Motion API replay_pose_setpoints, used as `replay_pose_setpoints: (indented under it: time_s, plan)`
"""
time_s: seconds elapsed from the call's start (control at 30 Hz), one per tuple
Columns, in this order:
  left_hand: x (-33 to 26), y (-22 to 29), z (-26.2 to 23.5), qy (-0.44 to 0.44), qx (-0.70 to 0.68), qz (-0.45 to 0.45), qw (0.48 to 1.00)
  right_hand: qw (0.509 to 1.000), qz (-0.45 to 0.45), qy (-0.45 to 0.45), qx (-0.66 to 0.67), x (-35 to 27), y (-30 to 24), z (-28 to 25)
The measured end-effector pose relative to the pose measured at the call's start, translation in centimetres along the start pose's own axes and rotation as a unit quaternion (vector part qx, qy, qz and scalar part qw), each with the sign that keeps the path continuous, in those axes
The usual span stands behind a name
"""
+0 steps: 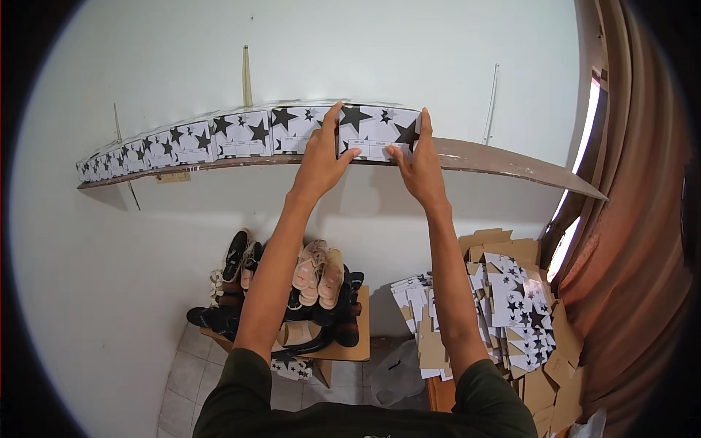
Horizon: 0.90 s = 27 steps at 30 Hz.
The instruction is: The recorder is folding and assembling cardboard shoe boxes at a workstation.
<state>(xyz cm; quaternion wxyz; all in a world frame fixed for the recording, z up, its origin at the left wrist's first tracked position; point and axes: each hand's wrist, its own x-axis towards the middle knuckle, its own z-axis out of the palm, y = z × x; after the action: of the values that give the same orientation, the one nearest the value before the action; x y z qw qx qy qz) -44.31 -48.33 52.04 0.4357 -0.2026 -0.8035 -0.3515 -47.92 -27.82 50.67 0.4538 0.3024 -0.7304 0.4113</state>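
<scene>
Both my arms reach up to a long wall shelf [496,157]. Between my hands is a white shoebox [378,131] with black stars, at the right end of a row of similar boxes [182,142]. My left hand [323,157] lies along the box's left side, its thumb at the lower front, fingers by the joint with the neighbouring box [294,131]. My right hand [421,164] presses the right side, thumb on the front. The two hands grip the box from opposite sides. Its underside is at the shelf's level; whether it bears on the board I cannot tell.
Below on the left, a pile of shoes [319,270] covers a small wooden table [350,352]. Flattened star-print cardboard [511,299] is heaped at the lower right, beside a brown curtain [628,263]. A clear plastic bag [400,372] lies between them. Metal strips [247,77] are fixed to the wall.
</scene>
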Motion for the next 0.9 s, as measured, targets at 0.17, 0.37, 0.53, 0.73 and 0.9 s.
replay_pose_setpoints:
  time_s: [0.17, 0.37, 0.53, 0.73, 0.9]
  plan:
    - [-0.5, -0.9, 1.3, 0.086, 0.096, 0.058, 0.990, 0.999, 0.008, 0.006, -0.039, -0.3, -0.2, 0.8]
    - [-3.6, -1.1, 3.0, 0.140, 0.200, 0.180, 0.953, 0.972, -0.092, 0.101, -0.192, -3.3, -1.2, 1.7]
    - [-3.9, -1.9, 4.6, 0.093, 0.261, 0.183, 0.943, 0.957, -0.141, 0.104, -0.230, -3.5, 0.3, 3.4]
    - [-3.3, -3.6, 5.8, 0.072, 0.306, 0.164, 0.935, 0.940, -0.128, 0.071, -0.307, -3.7, 2.0, 4.4]
    - [-3.6, -3.3, 5.9, 0.067, 0.298, 0.151, 0.940, 0.943, -0.129, 0.060, -0.301, -3.8, 2.2, 4.0]
